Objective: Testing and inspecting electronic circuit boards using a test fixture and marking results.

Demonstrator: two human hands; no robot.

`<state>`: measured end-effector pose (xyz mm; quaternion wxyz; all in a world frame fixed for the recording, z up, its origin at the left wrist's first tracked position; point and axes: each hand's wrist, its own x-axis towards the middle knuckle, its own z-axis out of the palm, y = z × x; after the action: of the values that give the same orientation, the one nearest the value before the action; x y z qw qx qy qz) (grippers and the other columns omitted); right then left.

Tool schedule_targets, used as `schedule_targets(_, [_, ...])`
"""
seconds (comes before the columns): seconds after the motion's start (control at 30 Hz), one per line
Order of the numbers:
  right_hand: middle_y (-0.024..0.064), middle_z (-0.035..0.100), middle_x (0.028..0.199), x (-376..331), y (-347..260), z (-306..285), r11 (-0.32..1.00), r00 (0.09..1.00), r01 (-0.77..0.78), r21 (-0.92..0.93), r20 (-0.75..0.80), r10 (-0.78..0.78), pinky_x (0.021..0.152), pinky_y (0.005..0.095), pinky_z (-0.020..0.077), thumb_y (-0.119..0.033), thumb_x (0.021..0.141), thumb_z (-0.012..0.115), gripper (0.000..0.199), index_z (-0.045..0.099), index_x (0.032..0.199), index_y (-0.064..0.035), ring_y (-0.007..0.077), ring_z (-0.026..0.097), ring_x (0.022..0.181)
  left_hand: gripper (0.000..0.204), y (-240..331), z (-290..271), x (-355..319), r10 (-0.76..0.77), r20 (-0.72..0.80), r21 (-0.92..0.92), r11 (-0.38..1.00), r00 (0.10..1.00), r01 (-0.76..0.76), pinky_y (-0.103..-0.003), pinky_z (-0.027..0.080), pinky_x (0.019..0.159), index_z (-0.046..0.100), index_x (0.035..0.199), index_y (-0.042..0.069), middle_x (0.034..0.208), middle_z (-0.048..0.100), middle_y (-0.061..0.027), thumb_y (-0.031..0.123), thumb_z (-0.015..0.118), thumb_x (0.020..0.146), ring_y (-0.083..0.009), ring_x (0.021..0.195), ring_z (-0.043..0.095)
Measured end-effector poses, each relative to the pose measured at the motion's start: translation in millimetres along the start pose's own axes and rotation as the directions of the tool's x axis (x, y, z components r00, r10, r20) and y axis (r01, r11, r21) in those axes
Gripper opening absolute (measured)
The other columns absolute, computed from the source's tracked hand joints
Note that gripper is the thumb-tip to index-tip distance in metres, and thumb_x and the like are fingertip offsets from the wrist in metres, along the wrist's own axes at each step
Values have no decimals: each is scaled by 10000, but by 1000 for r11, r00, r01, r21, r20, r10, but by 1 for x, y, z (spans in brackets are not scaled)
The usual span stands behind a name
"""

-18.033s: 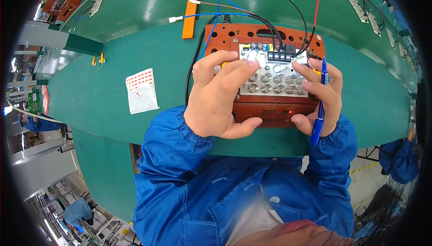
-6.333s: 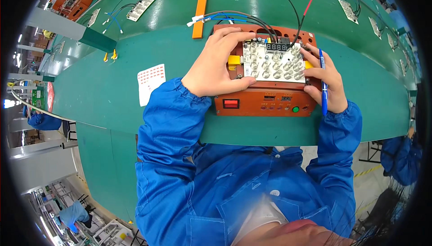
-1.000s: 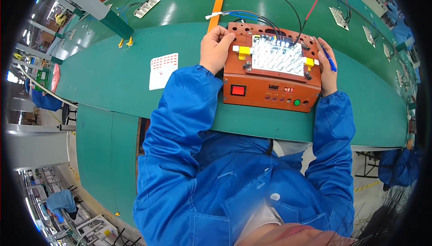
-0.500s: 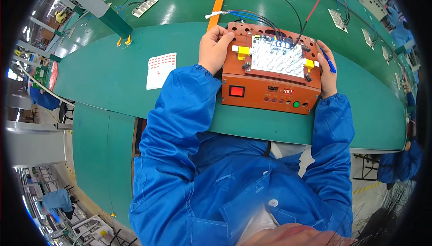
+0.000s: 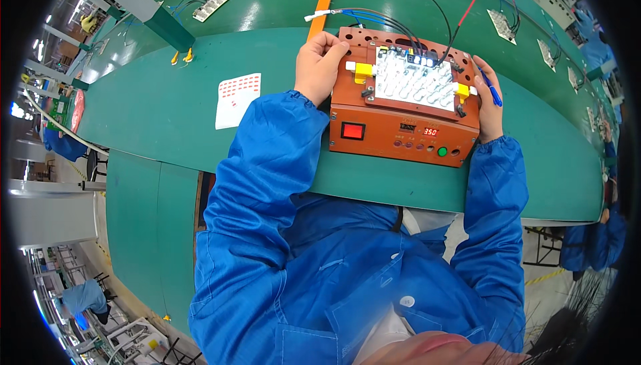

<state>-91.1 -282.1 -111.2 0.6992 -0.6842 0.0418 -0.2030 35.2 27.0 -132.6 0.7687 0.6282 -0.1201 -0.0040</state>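
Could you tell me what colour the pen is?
Blue, in the right hand: pen, head view.

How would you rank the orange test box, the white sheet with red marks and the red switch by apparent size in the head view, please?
1. Orange test box, largest.
2. White sheet with red marks.
3. Red switch, smallest.

Matt orange fixture on a smooth green bench

The test box at upper centre looks like matt orange board; the pale panel clamped on it gleams like metal. The green table is smooth with soft sheen, the blue sleeves creased cloth, the sheet paper.
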Motion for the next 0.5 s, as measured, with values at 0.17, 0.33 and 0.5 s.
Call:
schedule_targets(0.17, [196,477,1530,1,3,-3,996,1000,-20,83,3,20,1139,333,400,-132,994,572,465,492,1434,-7,238,485,1385,132,5,3,-2,-14,6,-22,1000,1000,14,-224,391,568,626,855,35,732,573,37,116,699,929,-32,652,472])
schedule_targets(0.33, [197,474,1531,0,2,-1,997,1000,-15,75,2,14,1133,334,405,-124,994,570,456,495,1429,-8,240,493,1375,136,2,0,0,-1,36,-19,1000,999,2,-223,404,578,626,858,34,743,587,32,115,699,938,-34,662,483])
schedule_targets(0.5, [197,473,1529,0,0,2,993,1000,-20,115,13,18,1120,334,421,-115,993,573,448,499,1423,-11,237,507,1360,143,1,-1,1,23,39,-28,999,999,-22,-222,417,596,626,858,34,749,597,29,120,702,944,-35,673,499])
